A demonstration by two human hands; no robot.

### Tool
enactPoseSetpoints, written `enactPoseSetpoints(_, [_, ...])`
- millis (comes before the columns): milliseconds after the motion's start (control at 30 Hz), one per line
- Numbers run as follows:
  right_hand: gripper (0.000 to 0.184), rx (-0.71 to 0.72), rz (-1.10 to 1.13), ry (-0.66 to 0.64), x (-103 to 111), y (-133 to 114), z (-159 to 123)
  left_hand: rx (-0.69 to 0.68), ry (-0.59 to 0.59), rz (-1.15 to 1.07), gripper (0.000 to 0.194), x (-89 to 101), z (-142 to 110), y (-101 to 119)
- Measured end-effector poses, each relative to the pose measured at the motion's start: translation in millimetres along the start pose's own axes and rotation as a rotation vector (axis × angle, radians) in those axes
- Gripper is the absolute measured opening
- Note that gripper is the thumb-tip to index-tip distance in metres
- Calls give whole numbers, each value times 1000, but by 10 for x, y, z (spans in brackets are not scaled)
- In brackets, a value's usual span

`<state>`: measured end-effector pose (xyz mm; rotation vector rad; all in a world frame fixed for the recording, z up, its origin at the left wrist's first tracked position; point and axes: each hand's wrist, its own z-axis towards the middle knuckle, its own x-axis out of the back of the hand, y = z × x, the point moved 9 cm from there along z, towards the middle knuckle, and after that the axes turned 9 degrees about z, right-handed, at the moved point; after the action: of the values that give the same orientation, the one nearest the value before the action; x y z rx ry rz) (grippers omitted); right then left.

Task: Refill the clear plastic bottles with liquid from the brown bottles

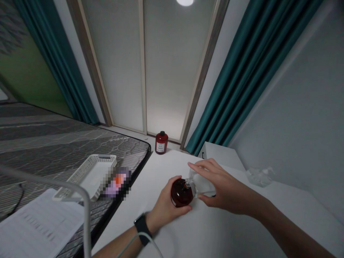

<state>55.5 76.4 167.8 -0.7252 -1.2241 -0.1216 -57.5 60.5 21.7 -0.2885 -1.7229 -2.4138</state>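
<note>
My left hand [168,200] is wrapped round a dark red-brown bottle [181,193] above the white table. A clear glass bottle [202,184] lies tilted in my right hand [212,179], thumb on one side and fingers on the other. Its neck points left and meets the top of the dark bottle; I cannot tell whether liquid is passing between them. Farther back on the table stands a second red-brown bottle [161,143], upright, with a black cap and a white label.
On the mattress [129,143] at the left are a white basket [70,179], a blurred-out purple item [116,184] and a printed sheet [40,225]. A grey bar [87,222] crosses the lower left. Crumpled clear plastic [260,176] lies at the right, near a white cabinet [223,154].
</note>
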Motion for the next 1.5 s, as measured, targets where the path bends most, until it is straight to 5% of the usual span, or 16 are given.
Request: enactPoseSetpoints(1500, [83,-3,-36,-39,0,-18,-18,-7,11,1,79,15,-5,49])
